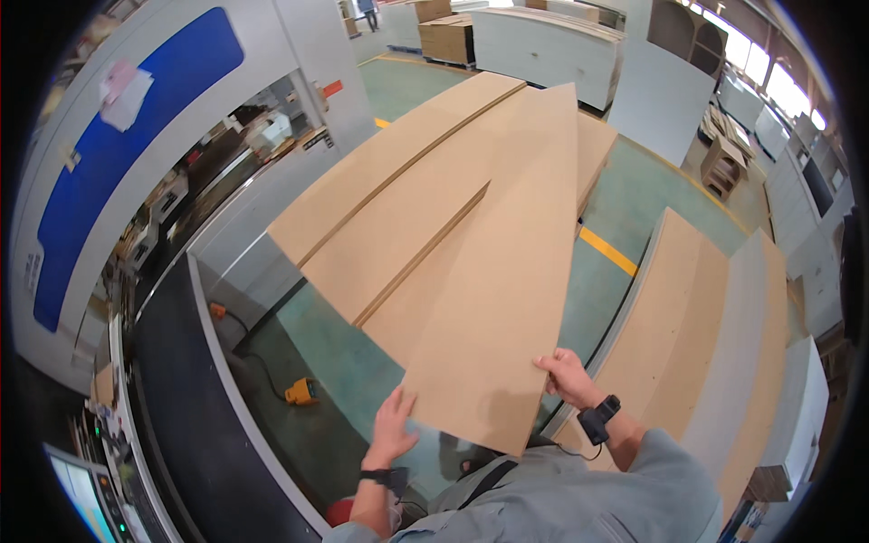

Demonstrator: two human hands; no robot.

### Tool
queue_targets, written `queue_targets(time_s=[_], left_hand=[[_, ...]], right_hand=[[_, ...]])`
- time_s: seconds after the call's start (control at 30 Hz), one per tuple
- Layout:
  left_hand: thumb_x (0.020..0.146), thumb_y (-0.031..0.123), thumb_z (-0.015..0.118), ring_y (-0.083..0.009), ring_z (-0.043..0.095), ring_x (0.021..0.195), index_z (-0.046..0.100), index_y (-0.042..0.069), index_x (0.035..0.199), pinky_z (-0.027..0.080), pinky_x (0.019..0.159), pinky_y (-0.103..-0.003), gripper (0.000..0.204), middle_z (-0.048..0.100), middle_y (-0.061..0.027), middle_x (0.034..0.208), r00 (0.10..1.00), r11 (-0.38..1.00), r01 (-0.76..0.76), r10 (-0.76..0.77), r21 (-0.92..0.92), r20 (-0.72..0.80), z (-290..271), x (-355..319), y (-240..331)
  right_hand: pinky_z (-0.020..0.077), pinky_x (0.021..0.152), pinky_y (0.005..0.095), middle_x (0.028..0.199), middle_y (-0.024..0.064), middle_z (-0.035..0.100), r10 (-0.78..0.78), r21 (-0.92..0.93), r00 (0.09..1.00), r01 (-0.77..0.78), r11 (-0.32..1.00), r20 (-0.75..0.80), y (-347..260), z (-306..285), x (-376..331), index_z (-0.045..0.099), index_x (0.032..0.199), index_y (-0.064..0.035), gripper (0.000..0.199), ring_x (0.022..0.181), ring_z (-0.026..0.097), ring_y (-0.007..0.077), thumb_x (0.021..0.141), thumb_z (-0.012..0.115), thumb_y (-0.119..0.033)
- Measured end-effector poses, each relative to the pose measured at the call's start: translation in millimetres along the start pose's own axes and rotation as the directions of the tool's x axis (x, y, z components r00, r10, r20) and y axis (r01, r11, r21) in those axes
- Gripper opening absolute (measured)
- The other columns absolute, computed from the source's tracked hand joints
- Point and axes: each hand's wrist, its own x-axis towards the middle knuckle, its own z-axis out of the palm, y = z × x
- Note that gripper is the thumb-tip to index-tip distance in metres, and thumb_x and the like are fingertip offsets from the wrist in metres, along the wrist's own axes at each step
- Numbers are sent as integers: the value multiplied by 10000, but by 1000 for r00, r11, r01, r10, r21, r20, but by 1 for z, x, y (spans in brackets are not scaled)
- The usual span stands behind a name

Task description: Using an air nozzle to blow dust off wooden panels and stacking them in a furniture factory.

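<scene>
Board [502, 271], long, thin, tan, runs from lower centre of the frame up to the upper centre, held off the floor at a slant. Its near end sits between both hands at the lower centre.

Left hand [394, 425]: fingers spread, palm flat against the left edge and underside of the board's near end. Black band on that wrist.

Right hand [566, 376]: fingers curled over the right edge of the board near its lower corner, gripping it. Black wrist device [597, 419] with a thin cable on that wrist. Both sleeves grey.

Far end of the board lies over a stack of boards [398, 195] of the same tan colour, spread in the middle of the frame, their long edges running toward the upper centre. Whether the held board touches the stack cannot be told.

Right of the frame: second pile of tan and pale panels [715, 317], well apart from the left hand, close beside the right forearm.

Floor [362, 371] is green, with a yellow line [608, 251] passing between the two piles. Small orange tool [301, 391] on the floor at the lower left, cable attached. Large grey machine with a blue panel [118, 145] fills the upper left; dark conveyor edge [181, 398] runs down the left side. White cabinets [543, 45] at the upper centre.
</scene>
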Motion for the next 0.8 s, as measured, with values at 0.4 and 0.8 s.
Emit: queue_targets(time_s=[0.4, 0.8], left_hand=[[851, 61, 760, -379, 750, 1049, 763, 6, 1094, 601, 925, -431, 248, 775, -185, 1104, 723, 971, -72, -108, -230, -682, -22, -96, 108], [928, -61, 639, -173, 691, 955, 666, -82, 1195, 551, 884, -319, 270, 727, -98, 1096, 136, 789, -42, -603, -613, -786, -163, -170, 192]], right_hand=[[453, 518, 271, 655, 39, 641, -191, -387, 911, 336, 859, 365, -134, 101, -127, 618, 845, -47, 462, 531, 567, 111, 1101, 517, -418], [548, 842, 369, 956, 113, 659, -786, -404, 615, 736, 543, 64, -151, 115, 114, 621, 1106, -8, 394, 936, 646, 208, 961, 730, -359]])
